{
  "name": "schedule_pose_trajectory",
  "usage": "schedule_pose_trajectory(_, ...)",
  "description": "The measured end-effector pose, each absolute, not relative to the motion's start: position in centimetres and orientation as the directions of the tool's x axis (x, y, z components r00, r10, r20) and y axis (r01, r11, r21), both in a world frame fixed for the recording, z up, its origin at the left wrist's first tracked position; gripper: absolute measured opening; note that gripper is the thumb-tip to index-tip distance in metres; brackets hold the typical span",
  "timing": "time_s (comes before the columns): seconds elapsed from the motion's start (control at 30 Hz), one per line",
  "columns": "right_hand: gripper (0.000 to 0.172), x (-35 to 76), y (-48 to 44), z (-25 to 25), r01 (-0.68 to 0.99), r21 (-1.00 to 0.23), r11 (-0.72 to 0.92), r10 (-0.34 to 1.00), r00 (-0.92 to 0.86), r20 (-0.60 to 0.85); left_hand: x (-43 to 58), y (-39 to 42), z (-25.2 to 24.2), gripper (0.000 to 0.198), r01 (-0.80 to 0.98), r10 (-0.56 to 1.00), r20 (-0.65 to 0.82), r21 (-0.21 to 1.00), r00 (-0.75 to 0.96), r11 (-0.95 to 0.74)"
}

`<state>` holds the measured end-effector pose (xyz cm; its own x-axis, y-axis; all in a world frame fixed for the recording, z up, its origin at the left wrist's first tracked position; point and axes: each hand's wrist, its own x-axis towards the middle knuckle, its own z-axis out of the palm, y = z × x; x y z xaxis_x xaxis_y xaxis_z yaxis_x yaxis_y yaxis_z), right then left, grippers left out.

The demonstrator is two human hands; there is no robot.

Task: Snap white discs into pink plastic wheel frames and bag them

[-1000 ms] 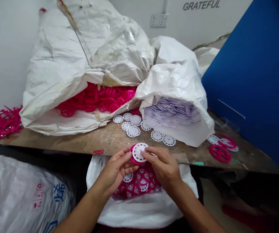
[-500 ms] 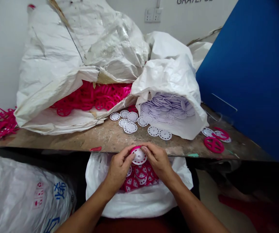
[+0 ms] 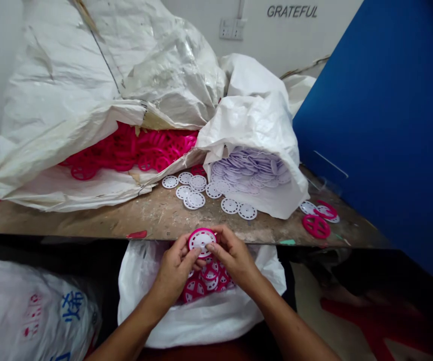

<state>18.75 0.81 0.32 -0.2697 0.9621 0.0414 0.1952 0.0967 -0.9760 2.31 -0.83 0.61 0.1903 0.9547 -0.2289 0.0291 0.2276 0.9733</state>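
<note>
Bright, even indoor light, sharp through the middle.
Soft sheen on the woven sack (image 3: 171, 65), deep shadow beneath the tabletop (image 3: 88, 220), wide-angle bending toward the frame edges.

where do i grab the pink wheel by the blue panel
Pinch the rim of the pink spoked wheel from above on the near side, one finger through a spoke gap: it lies flat on the wooden bench, so the gaps help.
</note>
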Motion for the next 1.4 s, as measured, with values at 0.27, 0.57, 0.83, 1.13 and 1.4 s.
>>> schedule_pose_trajectory(0.27, 0.033, 23.9, 7.1, 2.1, 0.83, -0.522, 0.197, 0.971, -0.091, 0.222, -3.8, 3.7, 4.0, 0.035, 0.544, 0.973, -0.058, 0.835, 0.225, -0.076)
schedule_pose_trajectory(0.57, 0.045, 26.1, 11.9, -1.0, 0.867, -0.434, 0.245, 0.969, -0.238, 0.072, -10.8, 19.4, 2.9, 0.024, 0.814, 0.897, 0.386, 0.579, -0.214, -0.055)
schedule_pose_trajectory(0.83, 0.05, 21.7, 12.6, 1.1, 0.951, -0.303, 0.062, 0.997, -0.073, -0.024, -11.4, 23.9, -0.1, 0.01, 0.786, 0.885, 0.399, 0.615, -0.239, -0.064)
schedule_pose_trajectory(1.13, 0.018, 19.8, 11.2, 2.1, 0.625, -0.775, 0.096, 0.995, -0.067, 0.069, -9.8, 13.6, 3.0, 0.027, 0.55, 0.932, 0.339, 0.806, -0.126, -0.218)
schedule_pose_trajectory(1.4, 0.027, 18.1, 4.9, 3.9, -0.074, -0.987, -0.142, 0.944, -0.311, -0.112, 0.0, 1.9, 2.0, 0.038, 0.404, 0.941, 0.304, 0.85, 0.145, -0.337)
